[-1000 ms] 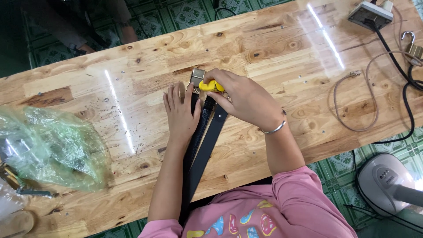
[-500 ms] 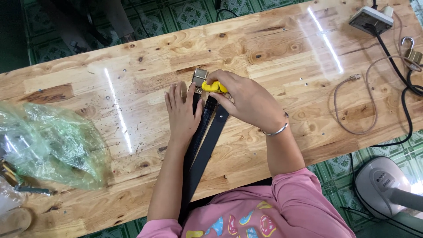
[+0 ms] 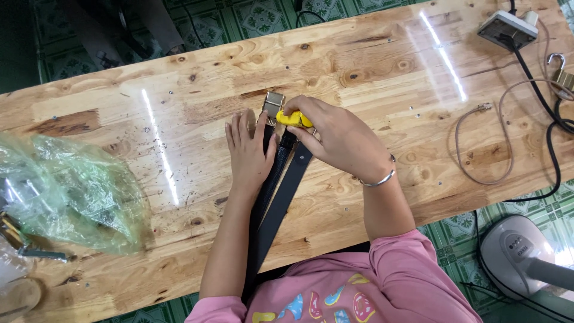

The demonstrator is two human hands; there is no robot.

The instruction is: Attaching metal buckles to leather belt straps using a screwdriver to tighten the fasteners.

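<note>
**A:** Head cam looking straight down here. We've got two black belt straps (image 3: pixel 281 191) lying side by side on the wooden table (image 3: pixel 179 101), running from the table's near edge up to a brass-coloured buckle (image 3: pixel 273 104) around the middle of the board. Our left hand (image 3: pixel 248 149) lies flat on the left strap just below the buckle, fingers stretched out and spread, pinning it rather than gripping. Our right hand (image 3: pixel 335 134) is curled tight around a small yellow tool (image 3: pixel 294 119), tip right by the buckle end

**B:** What kind of tool? Can't tell from this angle, the fingers cover most of it. How do we reckon the strap handles?

**A:** Looks like soft, floppy stuff, light, with a slightly textured face, so probably not too slippery. It'll likely snake around if we push on one end, which is why a flat palm near the working end makes sense. The buckle is the only rigid bit, so that's the spot to pinch for control; the strap itself we'd press down or pick up by its edges

**B:** And the clutter? Green plastic bag (image 3: pixel 66 191) far left, cables (image 3: pixel 538 119) and a power strip (image 3: pixel 505 29) far right, all well apart from the belts
</note>
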